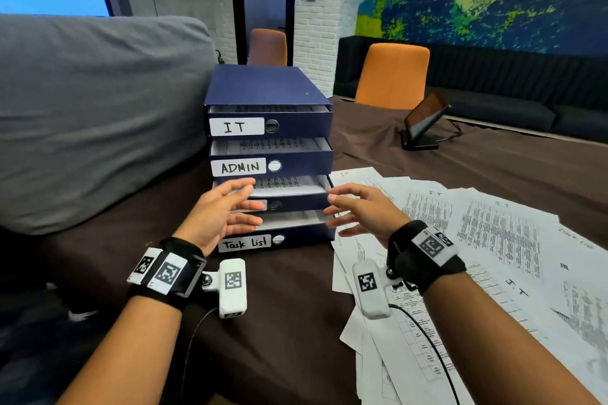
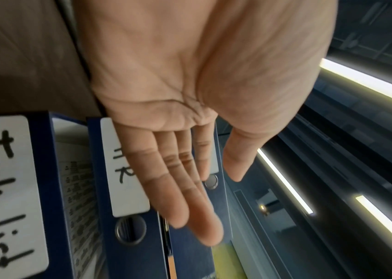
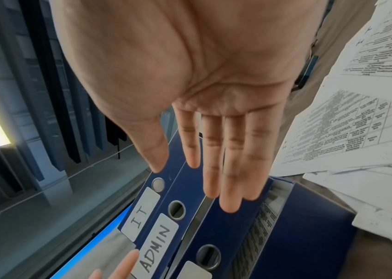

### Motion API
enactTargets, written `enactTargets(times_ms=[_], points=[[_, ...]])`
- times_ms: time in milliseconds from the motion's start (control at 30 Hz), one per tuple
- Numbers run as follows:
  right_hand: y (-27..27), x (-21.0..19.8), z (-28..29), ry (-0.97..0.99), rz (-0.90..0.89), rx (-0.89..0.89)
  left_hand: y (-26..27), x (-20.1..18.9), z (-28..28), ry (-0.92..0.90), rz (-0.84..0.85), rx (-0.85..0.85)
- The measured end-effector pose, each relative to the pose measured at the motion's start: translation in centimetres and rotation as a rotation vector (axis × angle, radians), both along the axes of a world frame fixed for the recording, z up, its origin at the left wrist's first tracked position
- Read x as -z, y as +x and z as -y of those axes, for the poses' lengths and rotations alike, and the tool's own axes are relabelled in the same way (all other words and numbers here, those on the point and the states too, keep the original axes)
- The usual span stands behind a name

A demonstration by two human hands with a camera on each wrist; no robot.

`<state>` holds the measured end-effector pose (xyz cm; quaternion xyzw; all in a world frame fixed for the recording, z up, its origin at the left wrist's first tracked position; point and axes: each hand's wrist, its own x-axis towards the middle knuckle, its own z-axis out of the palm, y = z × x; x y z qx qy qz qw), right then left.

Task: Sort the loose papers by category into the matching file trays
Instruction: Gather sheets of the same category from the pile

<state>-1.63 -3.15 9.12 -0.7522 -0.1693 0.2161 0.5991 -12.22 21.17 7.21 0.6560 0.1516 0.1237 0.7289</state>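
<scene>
A dark blue cardboard cabinet of four stacked file trays [image 1: 263, 85] stands on the brown-clothed worktop [image 1: 296, 306], every tray pulled slightly forward with printed sheets inside. White handwritten labels read, from the top, "IT" [image 1: 236, 126], "ADMIN" [image 1: 239, 167], "HR" [image 2: 124, 166] in the left wrist view, and "Task List" [image 1: 244, 243]. Loose white printed papers [image 1: 477, 240] lie fanned just right of the cabinet, several headed "IT" by hand, some carrying tables. The left hand [image 1: 219, 214] and right hand [image 1: 363, 211] hover before the third tray, each grip released, fingers straight, holding nothing.
</scene>
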Motion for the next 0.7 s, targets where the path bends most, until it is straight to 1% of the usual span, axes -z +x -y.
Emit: enactTargets(times_ms=[200, 300, 400, 567, 700], points=[[0.5, 0.7, 2.7, -0.008, -0.005, 0.081, 1.1, -0.2, 3.2, 0.057, -0.009, 0.115], [0.5, 1.2, 4.9, -0.027, -0.023, 0.128, 2.7, -0.2, 5.6, 0.063, -0.010, 0.168], [0.3, 1.5, 8.1, -0.038, -0.045, 0.189, 4.6, 0.4, 9.0, 0.096, -0.043, 0.262], [-0.2, 1.6, 14.0, -0.076, -0.057, 0.328, 7.6, 2.8, 15.5, 0.237, -0.111, 0.461], [-0.4, 2.8, 19.0, -0.215, -0.072, 0.472, 8.7, 4.9, 19.7, 0.377, -0.142, 0.630]])
